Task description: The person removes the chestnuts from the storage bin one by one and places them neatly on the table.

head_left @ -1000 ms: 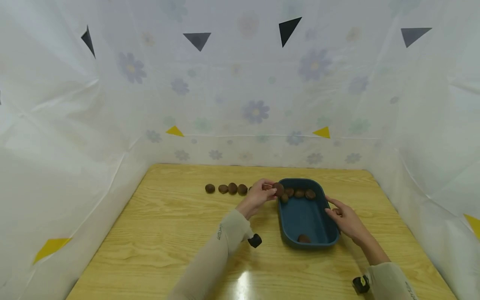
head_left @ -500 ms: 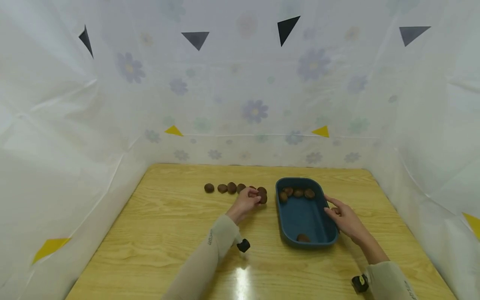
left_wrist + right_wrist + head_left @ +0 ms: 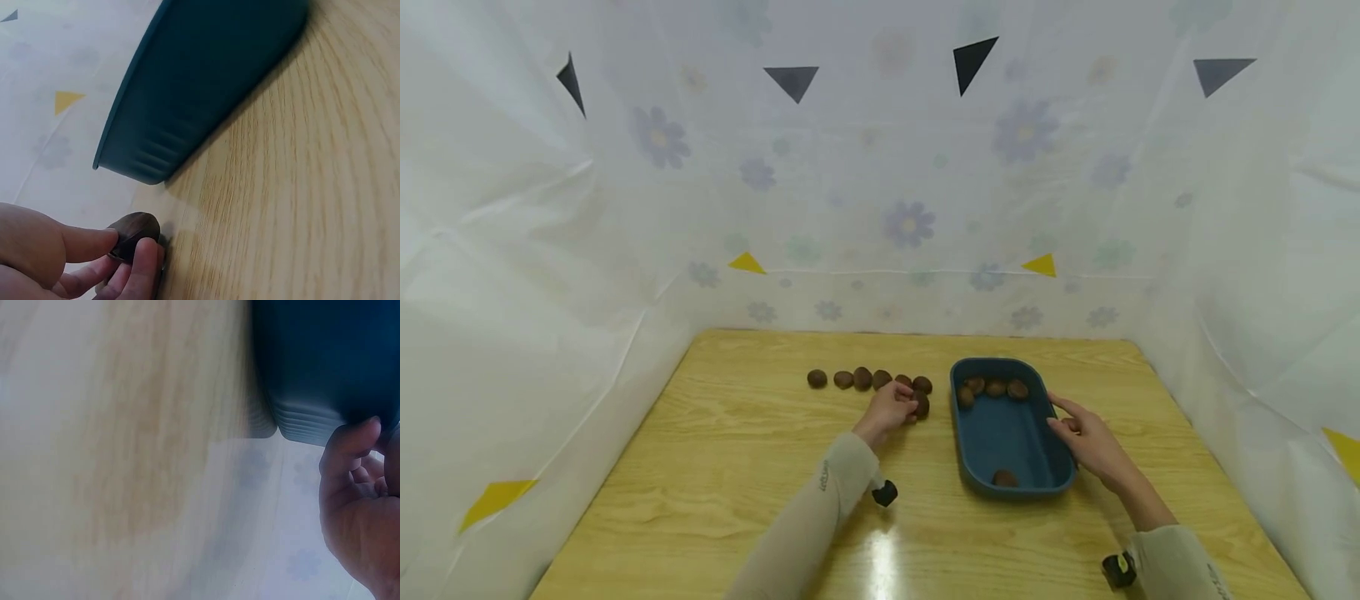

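My left hand pinches a dark brown, rounded piece between thumb and fingertips, low over the table. The left wrist view shows this brown piece close up, smooth with a ridge, partly covered by the fingers. Just beyond that hand runs a row of similar brown pieces. To its right stands a dark blue rectangular bin with several more brown pieces along its far end and one brown piece near its front wall. My right hand holds the bin's right rim, thumb at the edge.
Everything rests on a wood-grain table. White flower-printed sheeting rises behind it and along both sides. A black wrist camera hangs below the left cuff.
My left hand has moved left from the bin's left rim to the row and slightly nearer, still pinching a brown piece. The right hand stays at the bin.
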Demonstrator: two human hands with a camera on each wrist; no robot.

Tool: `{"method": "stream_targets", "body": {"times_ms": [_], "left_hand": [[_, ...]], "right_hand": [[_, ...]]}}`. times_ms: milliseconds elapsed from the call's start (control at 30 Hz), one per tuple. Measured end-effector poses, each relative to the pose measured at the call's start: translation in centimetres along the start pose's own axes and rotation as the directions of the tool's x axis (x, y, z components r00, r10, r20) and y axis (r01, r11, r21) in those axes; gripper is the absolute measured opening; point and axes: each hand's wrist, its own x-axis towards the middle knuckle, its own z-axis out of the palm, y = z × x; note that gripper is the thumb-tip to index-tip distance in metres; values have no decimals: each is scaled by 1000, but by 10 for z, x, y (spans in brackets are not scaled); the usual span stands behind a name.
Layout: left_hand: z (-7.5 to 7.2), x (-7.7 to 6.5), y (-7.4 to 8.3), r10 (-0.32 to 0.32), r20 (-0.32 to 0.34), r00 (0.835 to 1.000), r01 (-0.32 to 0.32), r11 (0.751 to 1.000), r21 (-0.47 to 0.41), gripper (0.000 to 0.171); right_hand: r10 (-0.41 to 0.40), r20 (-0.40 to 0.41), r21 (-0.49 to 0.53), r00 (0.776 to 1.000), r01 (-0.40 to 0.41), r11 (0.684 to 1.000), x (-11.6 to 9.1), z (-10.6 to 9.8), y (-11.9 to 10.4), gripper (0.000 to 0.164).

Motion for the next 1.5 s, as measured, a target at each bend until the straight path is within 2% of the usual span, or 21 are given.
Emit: {"method": "stream_targets", "body": {"times_ms": [267, 400, 567, 633, 733, 800, 867, 1000, 1133, 1267, 1367, 1500], "left_hand": [[2, 0, 0, 9, 3, 1000, -9, 999, 44, 21], [-2, 1, 1, 20, -31, 999, -17, 996, 88, 22], [-4, -5, 12, 107, -99, 989, -83, 971, 224, 26], [0, -8, 21, 143, -99, 985, -116, 965, 237, 25], [14, -11, 38, 158, -42, 987, -150, 978, 142, 26], [29, -9, 49, 143, 20, 990, -143, 989, 28, 28], [46, -7, 57, 123, 92, 988, -115, 990, -86, 29], [78, -5, 69, 79, 167, 983, -44, 978, -203, 28], [105, -1, 72, 23, 173, 985, 20, 970, -241, 32], [125, 6, 71, -58, 123, 991, 85, 968, -235, 34], [134, 9, 69, -112, 84, 990, 128, 967, -220, 33], [144, 10, 65, -147, 76, 986, 160, 964, -211, 37]], "right_hand": [[-5, 1, 5, 1000, 5, 1000, 2, 0, 1, 61], [-10, 4, 3, 1000, 10, 1000, 4, 0, 2, 62], [-6, 5, 0, 1000, 6, 1000, 6, 0, 2, 62], [-8, 6, 0, 1000, 8, 1000, 6, 0, 2, 62], [-14, 11, -5, 1000, 14, 1000, 5, -1, 2, 62], [-18, 8, -12, 1000, 18, 1000, 4, -3, 1, 62], [-20, 2, -19, 1000, 20, 1000, 3, -5, 1, 61], [-12, 4, -23, 1000, 12, 1000, 3, -7, 0, 62], [-5, 10, -38, 1000, 5, 999, 1, -7, 1, 62], [-21, -3, -57, 1000, 20, 998, -1, -5, 2, 62], [-18, 0, -61, 1000, 18, 998, -3, -2, 2, 62], [-10, 13, -54, 1000, 11, 998, -6, 0, 0, 61]]}}
